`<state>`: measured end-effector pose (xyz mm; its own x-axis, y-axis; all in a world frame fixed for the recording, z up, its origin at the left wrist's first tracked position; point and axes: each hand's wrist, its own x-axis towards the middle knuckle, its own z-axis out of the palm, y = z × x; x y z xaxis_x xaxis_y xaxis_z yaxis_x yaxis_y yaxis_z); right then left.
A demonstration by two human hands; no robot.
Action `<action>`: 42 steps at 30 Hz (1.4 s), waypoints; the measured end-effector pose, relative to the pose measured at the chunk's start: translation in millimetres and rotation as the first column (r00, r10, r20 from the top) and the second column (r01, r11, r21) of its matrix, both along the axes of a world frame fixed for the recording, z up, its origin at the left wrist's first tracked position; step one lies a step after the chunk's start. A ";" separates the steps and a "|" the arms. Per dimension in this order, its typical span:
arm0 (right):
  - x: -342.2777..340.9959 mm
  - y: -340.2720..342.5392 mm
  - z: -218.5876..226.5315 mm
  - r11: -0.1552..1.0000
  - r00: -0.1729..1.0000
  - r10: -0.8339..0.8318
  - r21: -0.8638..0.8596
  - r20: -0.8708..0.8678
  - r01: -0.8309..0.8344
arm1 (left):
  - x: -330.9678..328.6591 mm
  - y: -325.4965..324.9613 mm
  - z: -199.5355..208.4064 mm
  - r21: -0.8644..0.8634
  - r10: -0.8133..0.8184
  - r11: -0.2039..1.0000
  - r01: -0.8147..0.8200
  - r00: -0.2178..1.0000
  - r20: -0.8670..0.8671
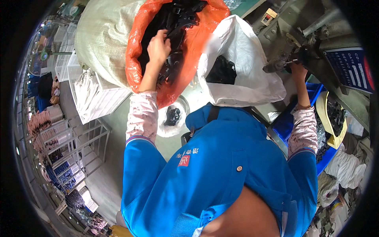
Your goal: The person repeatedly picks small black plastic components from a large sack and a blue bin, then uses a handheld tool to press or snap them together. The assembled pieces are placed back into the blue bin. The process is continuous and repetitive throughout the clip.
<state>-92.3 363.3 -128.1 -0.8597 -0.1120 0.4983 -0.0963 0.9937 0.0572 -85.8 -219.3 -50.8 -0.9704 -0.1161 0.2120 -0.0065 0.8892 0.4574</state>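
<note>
My left hand (pixel 158 48) reaches over black plastic parts (pixel 182 17) heaped in an orange plastic bag (pixel 193 49). Its fingers are curled in, and whatever lies between them is too small or hidden to name. Far to the right, my right hand (pixel 299 72) is raised against the metal head of a machine (pixel 278 64). Machine parts cover its fingers, so its grip does not show. Between my arms, a white woven bag (pixel 256 85) gapes, with more black parts (pixel 222 71) inside.
A large pale sack (pixel 104 37) bulges around the orange bag's left side. White crates (pixel 100 93) and a metal rack (pixel 85 148) stand left. Below the orange bag sits a white-lined container (pixel 181 128). A blue bin (pixel 325 160) and yellow box (pixel 340 139) stand near my right forearm.
</note>
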 end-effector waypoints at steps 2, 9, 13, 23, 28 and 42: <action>2.7 -12.7 17.7 0.787 0.973 -0.027 -0.595 0.231 0.163 | -18.4 -18.8 -7.0 -0.238 0.013 0.971 0.005 0.997 0.073; 74.1 -82.9 118.6 -0.241 0.948 0.293 -0.949 0.127 0.201 | -11.3 -40.9 -15.1 -0.329 0.087 0.944 0.038 0.930 0.356; 92.3 -113.6 151.0 -0.410 0.937 0.341 -0.885 0.076 0.222 | 19.6 -60.6 3.0 -0.033 0.047 0.999 -0.040 0.970 0.240; 74.6 -131.1 141.7 -0.444 0.925 0.378 -0.882 -0.029 0.154 | 81.0 87.0 22.7 0.975 -0.382 -0.222 -0.017 0.921 -0.071; 76.3 -146.1 127.4 0.145 0.984 0.127 -0.979 -0.123 -0.141 | 91.6 169.8 26.7 0.940 -0.605 -0.304 -0.152 0.793 -0.067; 295.7 11.0 135.5 0.720 0.812 -0.579 -0.425 0.068 0.549 | 130.6 311.9 29.9 0.975 -0.675 0.082 -0.207 0.708 0.208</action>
